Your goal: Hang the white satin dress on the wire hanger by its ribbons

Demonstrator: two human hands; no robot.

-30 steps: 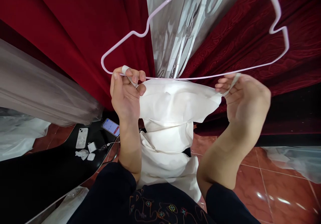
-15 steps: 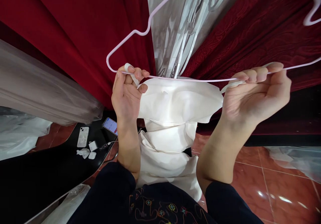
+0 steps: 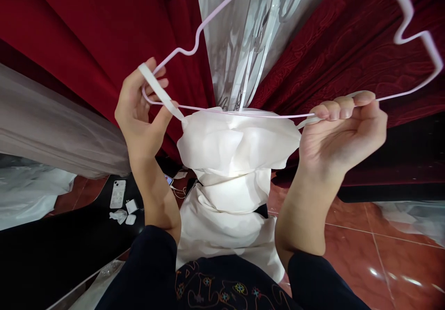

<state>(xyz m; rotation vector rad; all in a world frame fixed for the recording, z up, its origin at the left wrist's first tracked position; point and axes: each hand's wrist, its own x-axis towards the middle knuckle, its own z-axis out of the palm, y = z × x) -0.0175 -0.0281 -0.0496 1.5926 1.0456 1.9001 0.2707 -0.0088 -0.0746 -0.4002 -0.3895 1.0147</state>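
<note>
A pale pink hanger [image 3: 208, 110] spans the view, its top out of frame. Below its bottom bar hangs a white garment [image 3: 236, 148], draped down toward my lap. My left hand [image 3: 142, 106] is at the hanger's left corner, with a white strap [image 3: 160, 91] stretched from its fingertips across the corner to the garment. My right hand [image 3: 342, 124] has its fingers curled over the bottom bar toward the right, pinching it together with the garment's other strap [image 3: 308, 121].
Red curtains [image 3: 104, 32] flank a silvery panel [image 3: 225, 36] ahead. On a black table [image 3: 69, 245] at the left lie a white phone [image 3: 118, 194], a charger [image 3: 131, 206] and crumpled tissue [image 3: 118, 216]. Sheer fabric [image 3: 59, 120] hangs at the left.
My left hand has moved left and up, opening out and drawing the strap around the hanger's corner. My right hand and the hanger's right side have shifted slightly left.
</note>
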